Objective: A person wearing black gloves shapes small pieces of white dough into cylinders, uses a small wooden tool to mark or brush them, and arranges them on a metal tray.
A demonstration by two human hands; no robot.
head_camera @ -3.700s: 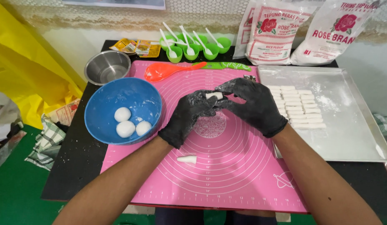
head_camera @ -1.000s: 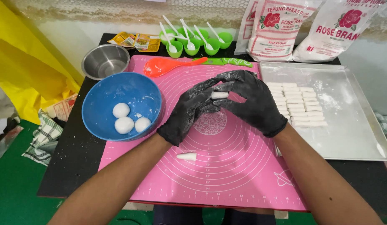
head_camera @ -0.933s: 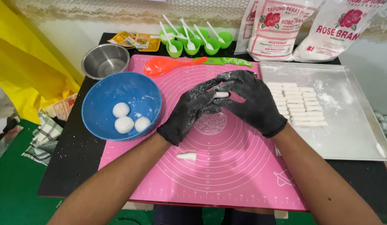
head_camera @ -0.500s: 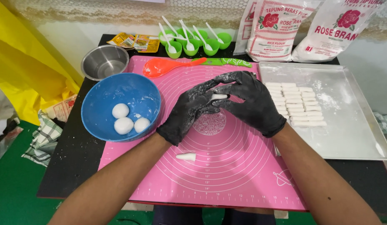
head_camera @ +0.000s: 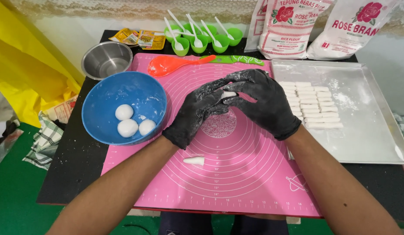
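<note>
Both gloved hands, left (head_camera: 194, 114) and right (head_camera: 263, 104), meet above the pink mat (head_camera: 237, 182), fingertips pinched together on a small white dough piece (head_camera: 228, 94) between them, blue bowl (head_camera: 107, 93) nearer the left hand.

Dough piece (head_camera: 228, 94) between gloved hands (head_camera: 237, 106)

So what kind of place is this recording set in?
Most likely a home or small-scale food-prep spot, set up for shaping dough. A pink silicone pastry mat covers a black table, flour bags stand at the back, and a metal tray holds rows of cut dough strips. Both gloved hands work one piece.
</note>
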